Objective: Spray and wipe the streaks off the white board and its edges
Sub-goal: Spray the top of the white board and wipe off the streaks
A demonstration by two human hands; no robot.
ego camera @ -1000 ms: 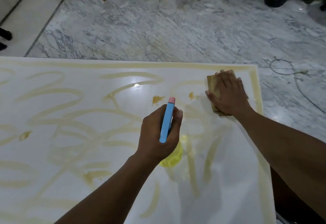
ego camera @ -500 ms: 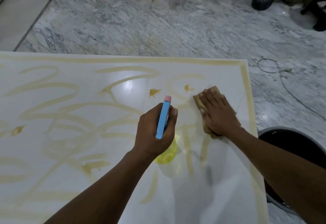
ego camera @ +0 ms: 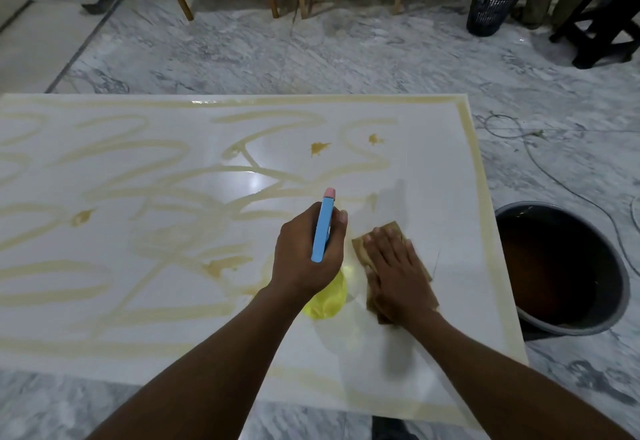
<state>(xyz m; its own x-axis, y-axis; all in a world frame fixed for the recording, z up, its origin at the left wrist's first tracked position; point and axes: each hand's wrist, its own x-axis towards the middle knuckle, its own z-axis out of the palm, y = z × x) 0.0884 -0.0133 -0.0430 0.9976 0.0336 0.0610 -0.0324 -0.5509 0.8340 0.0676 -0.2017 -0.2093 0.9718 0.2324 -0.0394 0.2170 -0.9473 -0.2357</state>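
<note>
Fingers (ego camera: 384, 243) of right hand (ego camera: 394, 273): straight and spread, pressing flat on a folded brown cloth (ego camera: 424, 268); nothing gripped.
Fingers (ego camera: 341, 217) of left hand (ego camera: 304, 259): curled round a blue-headed, yellow-bodied plastic spray bottle (ego camera: 322, 228), held above the board with the nozzle pointing away.
Cloth position: near-right part of the glossy white board (ego camera: 433, 148), just beside the bottle.
Board state: looping tan streaks (ego camera: 138, 193) cover most of it, and a tan border band (ego camera: 471, 162) runs along the edges.
Risk, smearing: the cloth looks stained and may drag residue over wiped patches.
Risk, slipping: only palm pressure holds the cloth, so it could skid on the wet gloss.
Risk, spill: a round grey bucket of dark water (ego camera: 620, 266) stands just beside the right edge, so an overrunning stroke might knock it.
</note>
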